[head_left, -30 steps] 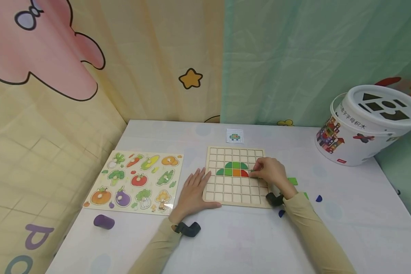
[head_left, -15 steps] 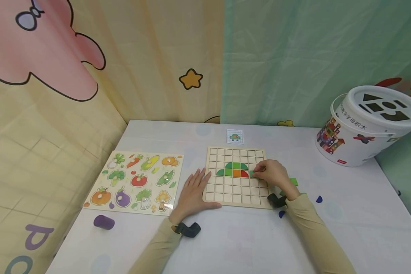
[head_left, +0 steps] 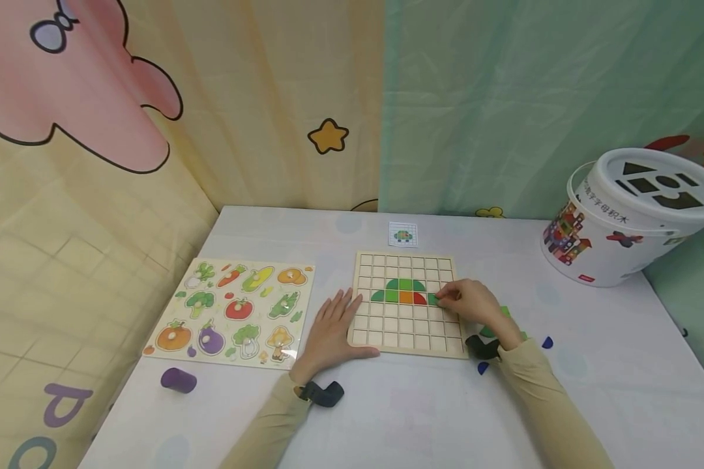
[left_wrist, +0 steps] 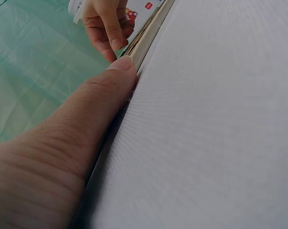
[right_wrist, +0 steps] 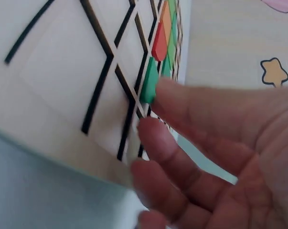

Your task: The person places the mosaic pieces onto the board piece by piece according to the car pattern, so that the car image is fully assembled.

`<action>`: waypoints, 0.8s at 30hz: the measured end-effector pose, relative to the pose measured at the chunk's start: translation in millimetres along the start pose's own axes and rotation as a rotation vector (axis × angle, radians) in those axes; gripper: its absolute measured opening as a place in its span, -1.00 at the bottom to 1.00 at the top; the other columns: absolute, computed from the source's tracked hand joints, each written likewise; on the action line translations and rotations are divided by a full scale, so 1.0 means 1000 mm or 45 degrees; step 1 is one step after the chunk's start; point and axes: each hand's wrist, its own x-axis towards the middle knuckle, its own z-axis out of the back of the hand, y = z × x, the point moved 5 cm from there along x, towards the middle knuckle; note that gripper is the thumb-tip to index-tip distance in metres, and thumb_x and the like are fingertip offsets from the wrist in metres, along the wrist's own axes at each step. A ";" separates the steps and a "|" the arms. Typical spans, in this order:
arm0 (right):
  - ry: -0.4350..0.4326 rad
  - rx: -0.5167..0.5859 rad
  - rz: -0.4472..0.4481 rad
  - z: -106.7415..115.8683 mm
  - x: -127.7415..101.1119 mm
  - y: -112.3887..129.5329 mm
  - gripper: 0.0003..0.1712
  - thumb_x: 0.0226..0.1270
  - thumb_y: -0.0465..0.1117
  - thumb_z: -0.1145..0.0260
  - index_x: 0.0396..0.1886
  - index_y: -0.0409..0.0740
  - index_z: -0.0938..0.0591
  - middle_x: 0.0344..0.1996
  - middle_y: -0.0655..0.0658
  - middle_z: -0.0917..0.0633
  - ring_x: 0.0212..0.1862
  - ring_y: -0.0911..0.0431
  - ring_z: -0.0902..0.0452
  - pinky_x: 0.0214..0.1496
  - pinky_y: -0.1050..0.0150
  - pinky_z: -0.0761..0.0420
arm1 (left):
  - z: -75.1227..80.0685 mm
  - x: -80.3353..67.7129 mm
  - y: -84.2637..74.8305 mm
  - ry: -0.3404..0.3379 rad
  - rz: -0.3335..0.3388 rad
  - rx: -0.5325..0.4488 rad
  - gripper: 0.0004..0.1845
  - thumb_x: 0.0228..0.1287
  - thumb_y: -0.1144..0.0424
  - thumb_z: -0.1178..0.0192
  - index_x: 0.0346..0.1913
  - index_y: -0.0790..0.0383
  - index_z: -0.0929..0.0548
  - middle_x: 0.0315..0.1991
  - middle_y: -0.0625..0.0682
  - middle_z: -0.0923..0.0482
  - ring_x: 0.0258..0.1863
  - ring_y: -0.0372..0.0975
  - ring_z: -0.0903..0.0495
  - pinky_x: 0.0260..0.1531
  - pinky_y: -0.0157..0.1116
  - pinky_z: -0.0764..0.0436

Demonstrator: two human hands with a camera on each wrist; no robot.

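Observation:
A wooden grid board lies on the white table with a dome of green, orange and red tiles set in its cells. My right hand hovers over the board's right side. Its index fingertip touches a green tile lying in the cell right of the red one. In the right wrist view that green tile lies flat in the grid under the fingertip. My left hand rests flat on the table, and its thumb lies against the board's left edge.
A vegetable peg puzzle lies left of the board, with a purple cylinder near the front-left edge. A pattern card sits behind the board. Loose green and blue pieces lie to the right. A white shape-sorter bucket stands far right.
My right hand has drawn a little right and toward me, uncovering the green tile now lying in its cell. The left hand has not moved.

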 end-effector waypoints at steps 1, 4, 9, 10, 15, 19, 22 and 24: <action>0.023 0.011 0.015 0.000 -0.002 -0.001 -0.79 0.24 -0.21 -0.36 -0.17 -0.21 -0.71 -0.47 0.01 -0.61 -0.43 0.10 -0.40 -0.44 0.26 -0.41 | 0.000 0.000 0.000 0.002 0.001 0.000 0.23 -0.17 -0.55 -0.15 0.49 0.15 -0.07 0.50 0.07 0.11 0.46 -0.11 0.20 0.41 -0.15 0.21; 0.066 0.045 0.046 0.004 -0.008 -0.005 -0.70 0.26 -0.17 -0.35 -0.07 -0.23 -0.67 -0.42 -0.02 -0.57 -0.40 0.08 -0.40 -0.46 0.27 -0.43 | 0.000 0.000 0.000 0.012 0.008 0.007 0.23 -0.16 -0.57 -0.13 0.50 0.13 -0.05 0.51 0.05 0.13 0.47 -0.12 0.22 0.40 -0.17 0.23; -0.067 0.064 0.083 0.023 -0.026 -0.013 -0.72 0.31 -0.14 -0.31 -0.09 -0.22 -0.68 -0.39 -0.04 -0.58 -0.40 0.09 -0.42 -0.53 0.29 -0.46 | 0.000 0.000 0.001 0.024 0.009 0.012 0.23 -0.16 -0.58 -0.10 0.50 0.12 -0.04 0.51 0.04 0.15 0.47 -0.12 0.22 0.40 -0.18 0.25; -0.108 0.066 0.095 0.028 -0.030 -0.016 -0.73 0.32 -0.14 -0.30 -0.12 -0.23 -0.68 -0.40 -0.04 -0.60 -0.40 0.09 -0.43 -0.54 0.28 -0.46 | 0.000 0.000 0.000 0.019 0.006 0.007 0.23 -0.16 -0.57 -0.11 0.50 0.13 -0.05 0.51 0.05 0.14 0.47 -0.12 0.21 0.40 -0.17 0.24; -0.309 0.044 0.079 0.043 -0.045 -0.048 -0.67 0.33 0.05 -0.26 -0.23 -0.13 -0.69 -0.45 -0.01 -0.64 -0.40 0.08 -0.45 -0.57 0.24 -0.50 | 0.000 0.001 0.001 0.009 0.004 0.006 0.23 -0.16 -0.56 -0.13 0.49 0.14 -0.06 0.50 0.06 0.13 0.47 -0.11 0.21 0.41 -0.17 0.23; -0.392 -0.053 0.028 0.044 -0.050 -0.090 -0.54 0.30 0.24 -0.17 -0.24 -0.03 -0.68 -0.46 0.06 -0.63 -0.40 0.10 -0.44 -0.57 0.29 -0.49 | -0.001 0.002 0.001 0.038 0.016 0.013 0.23 -0.16 -0.58 -0.11 0.50 0.11 -0.03 0.51 0.03 0.17 0.47 -0.14 0.25 0.40 -0.20 0.28; -0.381 -0.080 -0.012 0.045 -0.057 -0.100 -0.54 0.29 0.24 -0.17 -0.23 -0.03 -0.67 -0.46 0.07 -0.62 -0.40 0.10 -0.43 -0.56 0.32 -0.46 | -0.001 0.001 0.001 0.048 0.022 0.011 0.23 -0.16 -0.57 -0.11 0.50 0.11 -0.03 0.51 0.03 0.17 0.47 -0.14 0.25 0.40 -0.21 0.30; -0.341 -0.051 -0.028 0.048 -0.064 -0.092 -0.63 0.32 0.13 -0.23 -0.25 -0.08 -0.68 -0.47 0.04 -0.61 -0.41 0.09 -0.42 -0.58 0.33 -0.45 | -0.001 0.001 0.001 0.050 0.027 0.006 0.23 -0.16 -0.56 -0.12 0.50 0.11 -0.03 0.51 0.03 0.18 0.47 -0.14 0.25 0.40 -0.21 0.30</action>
